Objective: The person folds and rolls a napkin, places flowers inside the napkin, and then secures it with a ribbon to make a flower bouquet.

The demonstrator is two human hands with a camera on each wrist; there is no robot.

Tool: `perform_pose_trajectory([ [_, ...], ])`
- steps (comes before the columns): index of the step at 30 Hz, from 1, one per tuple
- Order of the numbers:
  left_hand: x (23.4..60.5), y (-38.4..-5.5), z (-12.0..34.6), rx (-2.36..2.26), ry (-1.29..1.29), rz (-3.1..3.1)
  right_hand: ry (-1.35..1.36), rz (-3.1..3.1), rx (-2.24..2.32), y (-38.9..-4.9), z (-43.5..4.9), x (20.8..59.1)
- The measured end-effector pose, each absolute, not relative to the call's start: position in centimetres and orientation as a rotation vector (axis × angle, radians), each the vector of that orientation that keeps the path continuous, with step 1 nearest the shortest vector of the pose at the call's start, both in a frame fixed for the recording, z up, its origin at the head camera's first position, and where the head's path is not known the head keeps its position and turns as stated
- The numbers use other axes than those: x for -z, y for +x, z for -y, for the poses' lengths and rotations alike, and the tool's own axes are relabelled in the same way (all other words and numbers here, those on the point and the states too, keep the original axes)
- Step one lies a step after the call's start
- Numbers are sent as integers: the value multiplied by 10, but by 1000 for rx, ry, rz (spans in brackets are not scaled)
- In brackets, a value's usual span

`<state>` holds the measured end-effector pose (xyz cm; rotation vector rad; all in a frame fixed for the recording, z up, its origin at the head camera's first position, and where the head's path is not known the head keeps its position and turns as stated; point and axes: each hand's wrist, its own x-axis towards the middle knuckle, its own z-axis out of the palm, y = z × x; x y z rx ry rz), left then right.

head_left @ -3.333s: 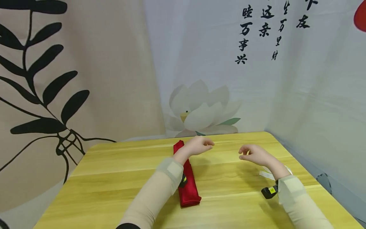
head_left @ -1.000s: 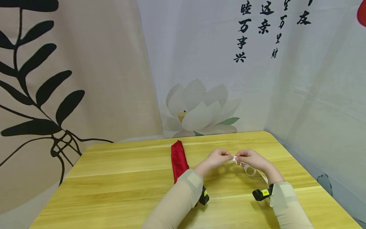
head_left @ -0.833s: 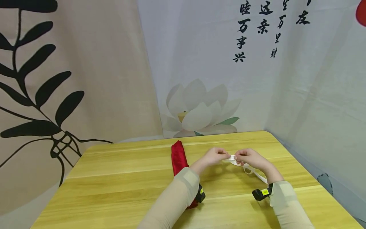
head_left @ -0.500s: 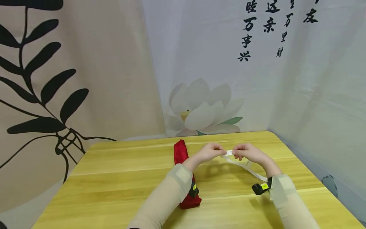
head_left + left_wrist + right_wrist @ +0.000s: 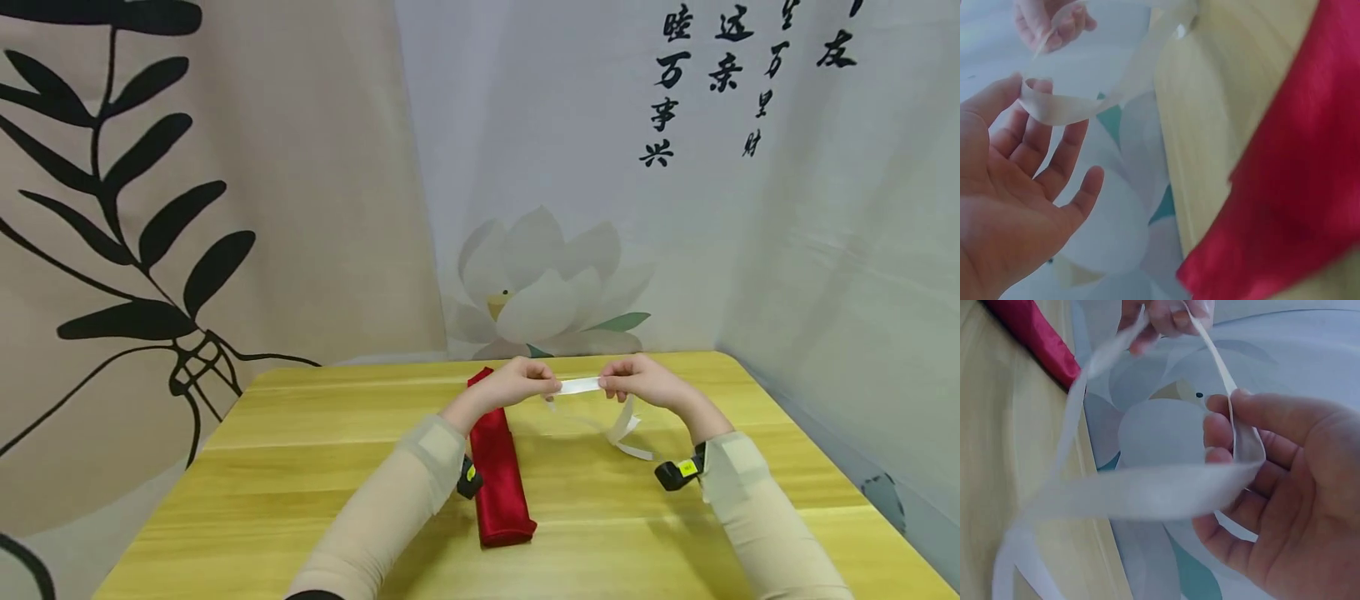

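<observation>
Between my two hands a short stretch of white ribbon is held taut above the table. My left hand pinches one end of that stretch between thumb and fingertips. Opposite it, my right hand pinches the ribbon the same way. From both hands the rest of the ribbon hangs in loose loops, seen large in the right wrist view as a ribbon loop below the palm. A long, narrow red satin bundle lies lengthwise on the table, partly hidden by my left forearm.
The yellow wood-grain table reaches back to a hanging cloth printed with leaves, a lotus and writing. A small black camera is strapped at each wrist.
At first both hands were apart without the ribbon, which lay at the right. They then met on it, and now have risen and drawn apart, the left moving leftward, stretching a longer piece.
</observation>
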<state>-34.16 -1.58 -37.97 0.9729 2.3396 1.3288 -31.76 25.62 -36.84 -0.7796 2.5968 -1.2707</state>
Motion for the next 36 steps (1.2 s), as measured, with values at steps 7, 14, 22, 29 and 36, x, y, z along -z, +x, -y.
perform_pose_trajectory([
  [7, 362, -338, 48, -1209, 1015, -2427, -818, -2605, 1228, -324, -249, 361],
  [14, 350, -335, 83, -1143, 1042, -2519, -829, -2619, 1197, -328, -245, 355],
  [22, 338, -330, 121, -1099, 965, -2584, -792, -2628, 1176, -332, -246, 353],
  [29, 338, -330, 155, -1017, 927, -2675, -764, -2633, 1181, -337, -246, 355],
  [36, 345, -329, 187, -890, 817, -2806, -748, -2638, 1158, -341, -243, 355],
])
